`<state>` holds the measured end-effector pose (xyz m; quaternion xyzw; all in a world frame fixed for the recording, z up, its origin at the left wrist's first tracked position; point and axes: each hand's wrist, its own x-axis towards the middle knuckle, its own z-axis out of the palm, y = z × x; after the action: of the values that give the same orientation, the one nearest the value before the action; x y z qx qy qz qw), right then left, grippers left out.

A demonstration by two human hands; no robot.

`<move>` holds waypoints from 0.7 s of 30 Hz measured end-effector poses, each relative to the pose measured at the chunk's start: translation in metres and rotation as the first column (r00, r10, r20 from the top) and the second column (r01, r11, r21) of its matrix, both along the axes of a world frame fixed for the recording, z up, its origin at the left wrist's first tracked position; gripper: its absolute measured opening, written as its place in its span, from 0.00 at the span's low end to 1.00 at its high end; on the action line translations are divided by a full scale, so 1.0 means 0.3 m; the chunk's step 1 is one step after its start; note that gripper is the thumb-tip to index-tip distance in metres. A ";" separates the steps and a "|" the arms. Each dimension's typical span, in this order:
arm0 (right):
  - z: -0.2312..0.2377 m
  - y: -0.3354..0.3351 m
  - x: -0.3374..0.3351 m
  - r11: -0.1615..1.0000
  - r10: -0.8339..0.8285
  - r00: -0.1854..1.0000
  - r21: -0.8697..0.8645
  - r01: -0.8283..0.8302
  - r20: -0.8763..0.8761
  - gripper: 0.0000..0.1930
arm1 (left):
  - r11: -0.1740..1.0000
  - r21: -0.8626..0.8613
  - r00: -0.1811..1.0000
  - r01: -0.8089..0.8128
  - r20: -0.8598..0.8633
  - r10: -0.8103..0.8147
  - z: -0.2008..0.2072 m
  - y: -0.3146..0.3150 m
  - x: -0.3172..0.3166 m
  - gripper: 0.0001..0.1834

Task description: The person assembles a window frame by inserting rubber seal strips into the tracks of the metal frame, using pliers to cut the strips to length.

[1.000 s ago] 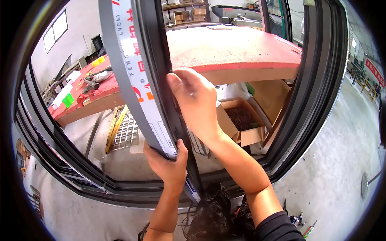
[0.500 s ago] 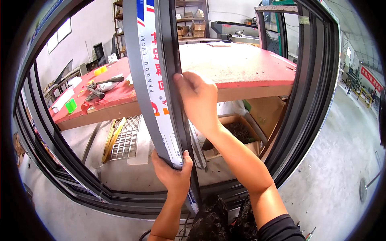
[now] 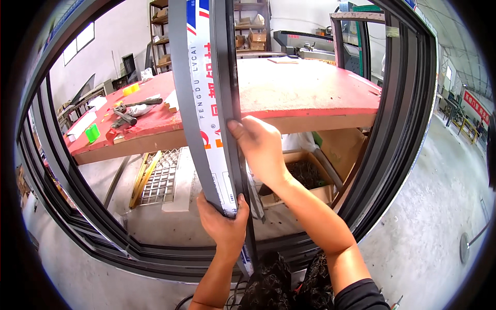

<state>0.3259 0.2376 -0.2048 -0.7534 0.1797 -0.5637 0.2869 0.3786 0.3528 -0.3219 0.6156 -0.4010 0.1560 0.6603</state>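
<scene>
A grey aluminium window-frame profile [image 3: 192,103] with printed white protective film stands upright, leaning slightly, before me. Low down, my left hand [image 3: 223,219] is wrapped around it, thumb on its right side. Higher up, my right hand [image 3: 261,147] has its fingers curled in, and its thumb presses on the dark strip [image 3: 229,82] along the profile's right edge. Whatever the curled fingers may hold is hidden. The profile stands within a large dark window frame [image 3: 398,134], whose grooved rails surround it on the left, right and bottom.
Beyond the frame is a red-topped workbench [image 3: 310,85] carrying tools [image 3: 126,116], a green piece [image 3: 92,133] and a yellow piece [image 3: 131,89]. Under it sit a cardboard box [image 3: 323,178] of dark scraps and a metal grid [image 3: 159,181]. Concrete floor [image 3: 413,232] lies to the right.
My right hand has slid down along the profile's right edge, closer to my left hand. The left hand keeps its grip, and the view has shifted slightly.
</scene>
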 end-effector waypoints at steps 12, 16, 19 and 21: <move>0.195 -0.050 0.037 0.994 -0.067 0.989 -0.078 0.078 0.129 0.19 | 0.999 0.001 0.998 -0.035 0.048 0.035 0.008 0.017 -0.003 0.32; 0.360 -0.126 0.055 0.973 -0.087 0.983 -0.197 0.119 0.164 0.23 | 1.000 -0.015 0.999 -0.009 0.045 0.010 0.009 -0.002 -0.016 0.32; 0.411 -0.138 0.055 0.971 -0.083 0.987 -0.210 0.111 0.139 0.24 | 1.000 -0.001 0.997 -0.021 0.071 0.021 0.006 -0.012 -0.013 0.32; 0.381 -0.116 0.033 0.984 -0.071 0.994 -0.154 0.084 0.086 0.24 | 1.000 -0.021 0.999 0.016 0.032 -0.015 0.001 -0.019 -0.015 0.32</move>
<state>0.3359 0.2030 -0.0905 -0.7430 0.1522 -0.6166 0.2112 0.3742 0.3473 -0.3214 0.6029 -0.4146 0.1647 0.6615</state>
